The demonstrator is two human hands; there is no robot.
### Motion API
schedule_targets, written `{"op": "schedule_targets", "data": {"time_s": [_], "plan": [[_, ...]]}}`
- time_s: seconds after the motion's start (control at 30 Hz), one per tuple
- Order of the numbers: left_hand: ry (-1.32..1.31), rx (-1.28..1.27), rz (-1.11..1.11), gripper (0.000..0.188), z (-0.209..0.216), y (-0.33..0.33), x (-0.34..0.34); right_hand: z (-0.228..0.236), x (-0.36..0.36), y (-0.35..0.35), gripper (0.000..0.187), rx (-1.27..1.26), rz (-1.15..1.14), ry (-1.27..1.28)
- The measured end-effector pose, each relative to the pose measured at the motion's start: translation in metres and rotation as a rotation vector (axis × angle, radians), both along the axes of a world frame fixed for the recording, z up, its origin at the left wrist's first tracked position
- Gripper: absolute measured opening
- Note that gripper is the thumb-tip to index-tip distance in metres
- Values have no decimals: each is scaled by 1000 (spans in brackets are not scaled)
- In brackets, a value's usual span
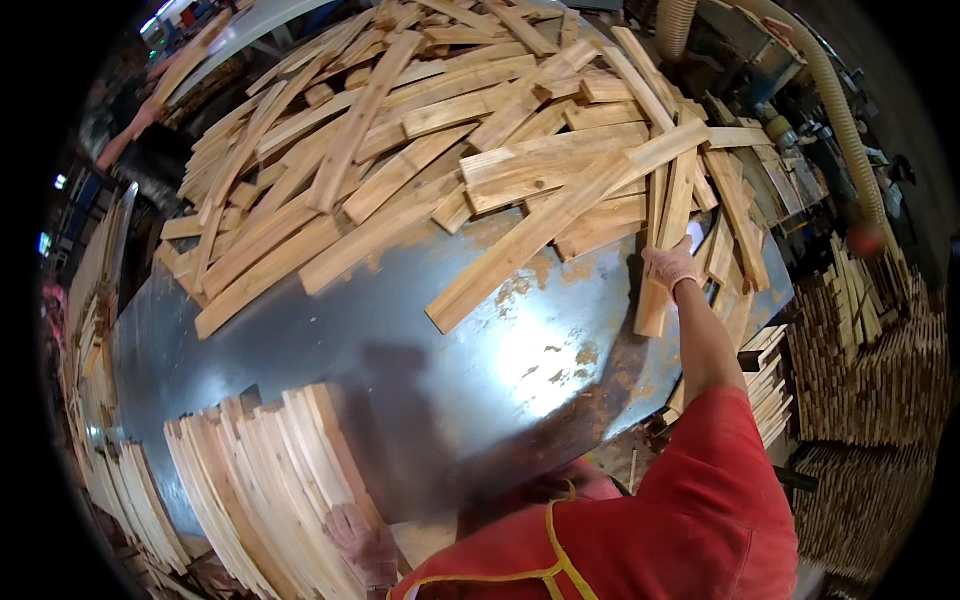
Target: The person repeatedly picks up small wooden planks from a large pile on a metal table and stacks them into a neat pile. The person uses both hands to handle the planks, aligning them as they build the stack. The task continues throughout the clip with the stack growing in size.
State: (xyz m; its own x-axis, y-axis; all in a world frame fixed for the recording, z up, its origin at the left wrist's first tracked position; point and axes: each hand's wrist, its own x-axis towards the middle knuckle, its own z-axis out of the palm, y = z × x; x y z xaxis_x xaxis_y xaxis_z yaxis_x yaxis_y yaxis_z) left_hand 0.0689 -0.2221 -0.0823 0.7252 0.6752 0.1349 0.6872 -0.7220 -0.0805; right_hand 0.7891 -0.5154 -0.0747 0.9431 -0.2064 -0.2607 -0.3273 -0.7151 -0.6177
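My right hand (pixel 670 266), in a light knit glove, is closed around a narrow wooden board (pixel 654 305) at the right end of the pile. Other boards overlap that board's far part. At the lower left, my left hand (pixel 355 538), gloved too, lies on a row of pale boards (pixel 270 470) standing on edge side by side; its fingers are stretched out along them. Ahead of both hands spreads a large jumbled pile of boards (pixel 410 150) pointing many ways. One long board (pixel 540 240) juts out of it toward me.
A worn metal table (pixel 330 335) carries the pile and the row. Far left, another person's arm (pixel 125 135) reaches to a board. Stacked wood strips (pixel 865 365) stand at the right, below a ribbed hose (pixel 835 110). More stacked boards (pixel 140 490) line the left edge.
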Motion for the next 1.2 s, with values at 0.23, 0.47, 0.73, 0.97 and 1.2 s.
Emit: {"op": "schedule_targets", "data": {"time_s": [0.23, 0.47, 0.73, 0.97, 1.2], "plan": [[38, -156, 136, 72, 31, -12, 7, 90, -135, 97, 44, 1222, -31, 305], [8, -174, 55, 79, 35, -8, -5, -7, -472, 113, 40, 1275, 275, 912], [-4, -495, 83, 88, 51, -2, 25, 19, -582, 155, 77, 313, 1122, 861], [62, -262, 123, 94, 35, -14, 36, 18, -475, 242, 63, -35, 2315, 586], [-110, -161, 117, 90, 20, -15, 35, 83, -202, 326, 73, -502, 1439, -612]]}}
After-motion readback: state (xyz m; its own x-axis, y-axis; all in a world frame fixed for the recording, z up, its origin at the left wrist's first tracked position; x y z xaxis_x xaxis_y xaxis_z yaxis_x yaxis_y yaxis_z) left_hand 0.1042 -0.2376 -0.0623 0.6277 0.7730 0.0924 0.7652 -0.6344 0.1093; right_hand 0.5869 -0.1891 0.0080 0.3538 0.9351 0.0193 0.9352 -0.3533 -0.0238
